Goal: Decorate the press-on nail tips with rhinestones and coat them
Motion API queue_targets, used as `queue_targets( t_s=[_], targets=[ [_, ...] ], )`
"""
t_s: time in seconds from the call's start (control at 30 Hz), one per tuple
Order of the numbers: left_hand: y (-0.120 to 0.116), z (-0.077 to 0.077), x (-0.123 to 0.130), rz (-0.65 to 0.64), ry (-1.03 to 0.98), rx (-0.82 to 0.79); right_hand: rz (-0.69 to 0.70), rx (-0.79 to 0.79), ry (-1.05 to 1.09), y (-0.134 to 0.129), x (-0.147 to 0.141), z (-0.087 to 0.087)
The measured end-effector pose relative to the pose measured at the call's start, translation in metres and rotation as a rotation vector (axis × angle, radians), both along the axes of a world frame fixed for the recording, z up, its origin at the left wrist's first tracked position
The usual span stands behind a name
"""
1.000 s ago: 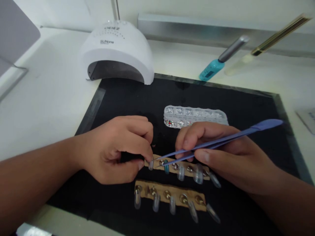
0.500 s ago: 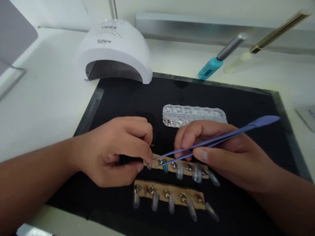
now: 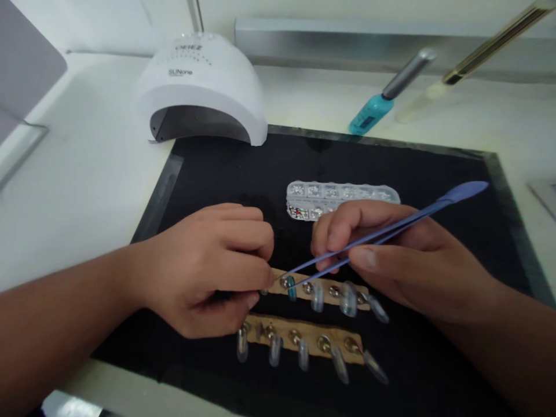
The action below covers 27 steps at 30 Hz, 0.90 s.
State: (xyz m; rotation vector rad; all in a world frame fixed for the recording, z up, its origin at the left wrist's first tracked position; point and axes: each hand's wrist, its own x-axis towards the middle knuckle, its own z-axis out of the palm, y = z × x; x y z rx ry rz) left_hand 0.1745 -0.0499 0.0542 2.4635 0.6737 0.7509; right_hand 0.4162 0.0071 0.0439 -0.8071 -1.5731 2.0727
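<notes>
- Pale counter, running along the nine o'clock side of the black mat; directions are read from the mat's centre.
- White dome lamp, at eleven o'clock, its dark arch towards the wearer and "SUNone" lettered on its front.
- Left hand, at nine o'clock: fingers curled, thumb and forefinger drawn close together over the left end of the rear strip. A sliver of nail tip shows beneath them — I cannot tell whether they pinch it.
- Teal nail tip, second from the left on the rear strip, just beside the left hand.
- Front strip, tan, at six o'clock, with five clear nail tips on round metal pieces.
- Rear strip, just beyond it, nearer the mat's centre.
- Clear case of small sparkling bits in compartments, towards one o'clock, partly behind the right hand.
- Teal bottle with a silver cap, at one o'clock.
- Right hand, at three o'clock, grasping purple tweezers — their points apart, close by the teal nail tip; contact is unclear.
- Gold-handled bottle, at two o'clock, its body blurred.
</notes>
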Motion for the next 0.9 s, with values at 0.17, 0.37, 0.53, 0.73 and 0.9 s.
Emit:
queue_targets(
  t_s=[0.17, 0.37, 0.53, 0.73, 0.9],
  targets=[
    [0.0008, 0.0009, 0.0008, 0.018, -0.042, -0.030, 0.012, 0.014, -0.029, 0.0009, -0.0014, 0.0013],
    [0.0037, -0.0001, 0.0010, 0.052, -0.044, -0.080, 0.029, 0.035, -0.056, 0.0002, -0.0008, 0.0036],
    [0.0044, -0.0019, 0.0016, 0.026, -0.042, -0.119, 0.056, 0.019, -0.062, 0.0007, -0.0016, 0.0060],
    [0.0031, 0.0005, 0.0013, 0.020, -0.050, -0.090, 0.063, 0.019, -0.069, 0.0013, -0.0021, 0.0066],
    [0.0042, 0.0008, 0.0014, 0.034, -0.053, -0.094, 0.056, 0.008, -0.069, 0.0009, -0.0021, 0.0057]
  ],
)
